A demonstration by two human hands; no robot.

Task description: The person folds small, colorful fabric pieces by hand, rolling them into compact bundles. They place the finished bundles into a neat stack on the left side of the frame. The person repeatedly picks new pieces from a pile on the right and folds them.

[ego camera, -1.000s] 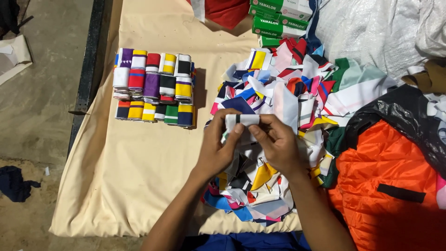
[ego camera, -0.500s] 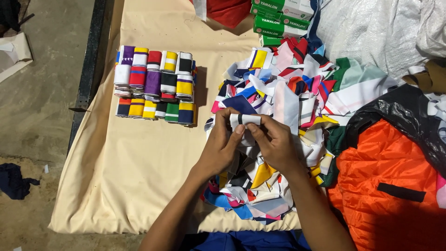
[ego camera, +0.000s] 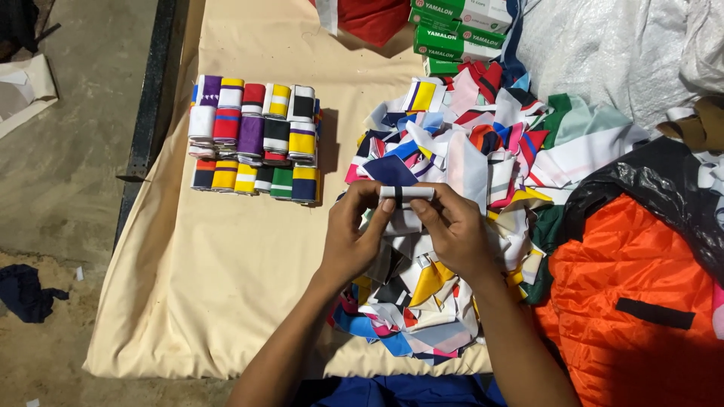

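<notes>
Both hands meet over a heap of loose coloured fabric strips [ego camera: 460,173] on a beige cloth [ego camera: 226,264]. My left hand [ego camera: 353,234] and my right hand [ego camera: 452,230] pinch the two ends of a small white folded strip with a dark stripe [ego camera: 406,194], held level just above the heap. To the left lies a neat block of folded, striped strips [ego camera: 253,139] in rows, apart from both hands.
Green boxes [ego camera: 452,34] and a red item [ego camera: 377,19] sit at the far edge. White sacking [ego camera: 603,53] lies at upper right; an orange garment [ego camera: 641,294] and black plastic [ego camera: 656,188] at right. A concrete floor [ego camera: 68,173] with a dark rag [ego camera: 26,290] runs along the left.
The white strip has been folded tighter between my fingers into a compact bar. Both hands stay in the same place over the heap.
</notes>
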